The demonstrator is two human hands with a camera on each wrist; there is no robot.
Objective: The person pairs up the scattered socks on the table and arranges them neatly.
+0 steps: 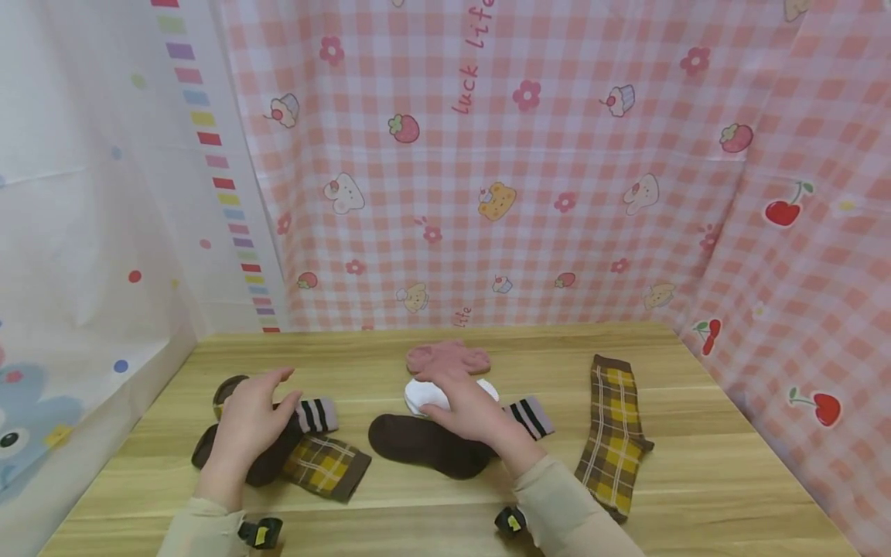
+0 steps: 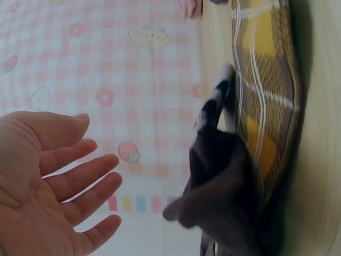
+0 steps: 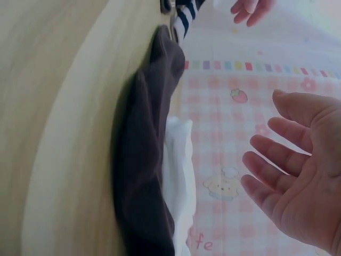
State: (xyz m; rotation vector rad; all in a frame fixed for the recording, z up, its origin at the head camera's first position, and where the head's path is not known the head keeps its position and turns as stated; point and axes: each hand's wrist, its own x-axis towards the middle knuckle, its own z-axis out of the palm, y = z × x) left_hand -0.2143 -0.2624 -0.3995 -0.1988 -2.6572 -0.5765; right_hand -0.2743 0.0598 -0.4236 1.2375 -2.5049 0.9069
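Note:
My left hand (image 1: 252, 414) hovers over a small pile at the left, its fingers relaxed and holding nothing. In that pile a dark brown sock (image 2: 218, 181) with a striped cuff (image 1: 316, 415) lies across a yellow-and-brown plaid sock (image 1: 326, 466). My right hand (image 1: 468, 410) is held above a second dark brown sock (image 1: 418, 445), whose striped cuff (image 1: 530, 418) pokes out to the right. The right wrist view shows its fingers loosely bent and apart from the socks. Behind that dark sock lies a white sock (image 3: 180, 176), partly hidden by the hand in the head view.
A pink cloth item (image 1: 448, 357), perhaps socks, lies at the back middle. Another plaid sock (image 1: 616, 433) is spread lengthwise at the right. The wooden table (image 1: 710, 464) is bounded by a pink checked curtain (image 1: 592, 232) behind and a white curtain (image 1: 90, 232) at the left.

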